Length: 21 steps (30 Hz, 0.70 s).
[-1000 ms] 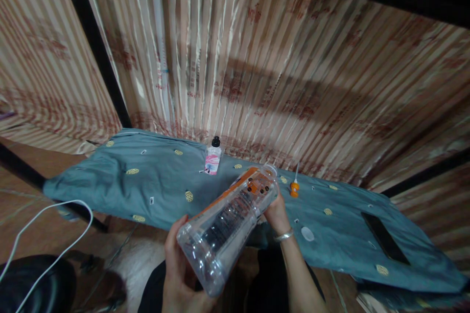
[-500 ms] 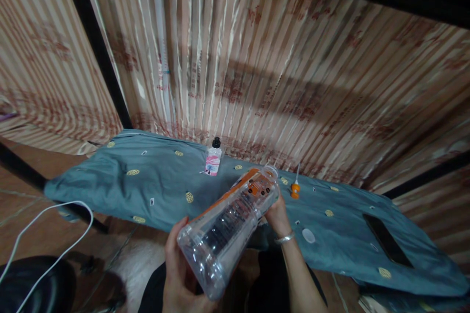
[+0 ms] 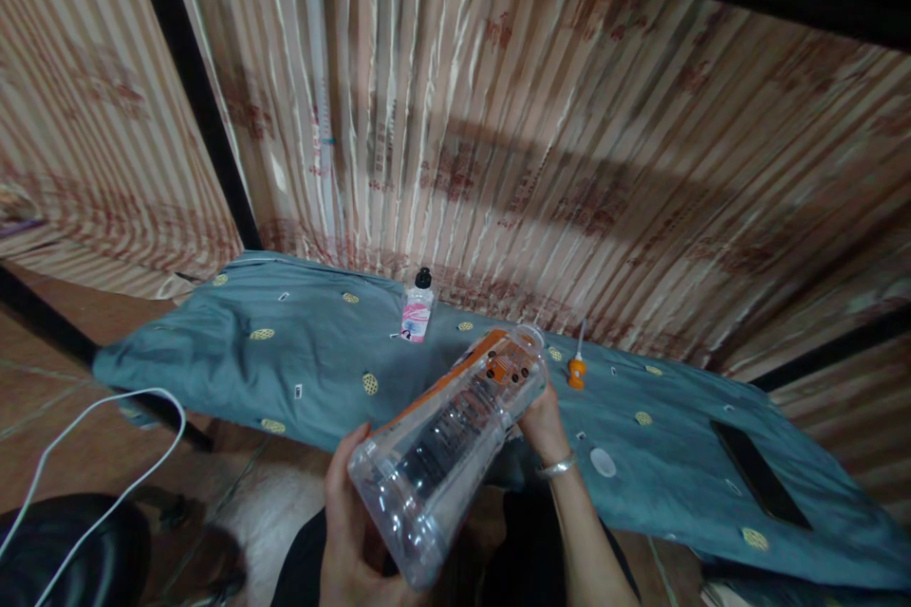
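A large clear plastic bottle [image 3: 455, 436] with an orange label lies tilted between my two hands, its base toward me and its neck pointing away to the right. My left hand [image 3: 348, 531] is closed around the base end. Near the neck, my right hand [image 3: 542, 422] grips the bottle's right side, with a silver bangle on the wrist; the bottle hides most of its fingers. Beyond the bottle, an orange pump head [image 3: 577, 370] with a thin white tube lies on the teal cloth [image 3: 320, 351]. A small clear bottle [image 3: 417, 311] with a black cap and pink label stands further back.
On the right of the cloth lie a dark phone [image 3: 760, 474] and a white round disc [image 3: 603, 463]. A striped curtain [image 3: 455, 133] hangs behind. Black frame posts [image 3: 199, 85] cross the view, and a white cable [image 3: 100, 417] loops at lower left.
The whole view has shifted slightly, with things appearing a little further right and down. Both hands keep the same hold on the large bottle.
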Each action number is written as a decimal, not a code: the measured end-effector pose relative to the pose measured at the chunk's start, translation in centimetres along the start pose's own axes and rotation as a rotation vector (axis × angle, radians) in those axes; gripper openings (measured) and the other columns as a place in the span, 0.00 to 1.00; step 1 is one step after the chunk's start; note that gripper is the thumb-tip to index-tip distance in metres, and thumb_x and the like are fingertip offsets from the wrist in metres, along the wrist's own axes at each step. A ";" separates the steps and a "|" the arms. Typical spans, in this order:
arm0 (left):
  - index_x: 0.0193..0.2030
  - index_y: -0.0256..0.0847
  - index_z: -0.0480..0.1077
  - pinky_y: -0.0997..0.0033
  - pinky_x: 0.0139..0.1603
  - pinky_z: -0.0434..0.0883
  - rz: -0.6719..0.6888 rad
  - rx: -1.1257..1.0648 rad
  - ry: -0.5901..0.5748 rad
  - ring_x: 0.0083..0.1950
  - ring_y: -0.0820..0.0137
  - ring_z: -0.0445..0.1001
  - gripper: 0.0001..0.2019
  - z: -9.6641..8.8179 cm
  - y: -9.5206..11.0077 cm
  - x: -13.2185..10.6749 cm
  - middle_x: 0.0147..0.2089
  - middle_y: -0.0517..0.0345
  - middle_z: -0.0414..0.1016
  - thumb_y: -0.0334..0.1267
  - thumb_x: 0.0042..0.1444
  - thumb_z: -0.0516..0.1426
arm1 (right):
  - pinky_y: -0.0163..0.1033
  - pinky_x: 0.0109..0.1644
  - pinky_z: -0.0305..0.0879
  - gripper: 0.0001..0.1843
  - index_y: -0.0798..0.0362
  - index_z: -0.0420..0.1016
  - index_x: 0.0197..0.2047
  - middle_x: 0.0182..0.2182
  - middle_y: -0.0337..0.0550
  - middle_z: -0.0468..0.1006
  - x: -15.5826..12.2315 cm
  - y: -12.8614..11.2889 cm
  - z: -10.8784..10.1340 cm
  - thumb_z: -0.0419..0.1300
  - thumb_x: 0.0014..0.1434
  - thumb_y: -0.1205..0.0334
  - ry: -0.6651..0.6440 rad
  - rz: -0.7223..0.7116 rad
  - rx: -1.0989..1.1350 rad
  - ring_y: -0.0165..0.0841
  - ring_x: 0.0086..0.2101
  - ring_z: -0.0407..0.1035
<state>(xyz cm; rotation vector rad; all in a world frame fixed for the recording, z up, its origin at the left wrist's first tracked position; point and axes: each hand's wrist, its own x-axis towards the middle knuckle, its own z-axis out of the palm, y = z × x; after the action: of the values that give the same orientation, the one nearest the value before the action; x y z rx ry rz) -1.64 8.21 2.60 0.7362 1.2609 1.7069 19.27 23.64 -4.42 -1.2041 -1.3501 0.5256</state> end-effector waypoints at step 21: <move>0.69 0.52 0.62 0.59 0.50 0.81 -0.039 0.000 0.018 0.57 0.51 0.82 0.51 0.2 0.2 0.0 0.61 0.49 0.77 0.57 0.39 0.76 | 0.53 0.56 0.79 0.32 0.53 0.74 0.55 0.51 0.57 0.86 0.2 -0.4 0.1 0.72 0.49 0.50 -0.005 -0.002 -0.007 0.49 0.49 0.82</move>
<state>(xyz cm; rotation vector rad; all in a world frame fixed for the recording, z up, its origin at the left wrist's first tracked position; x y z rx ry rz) -1.56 8.24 2.84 0.6929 1.2794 1.6861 19.07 23.67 -3.98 -1.2074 -1.3582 0.5228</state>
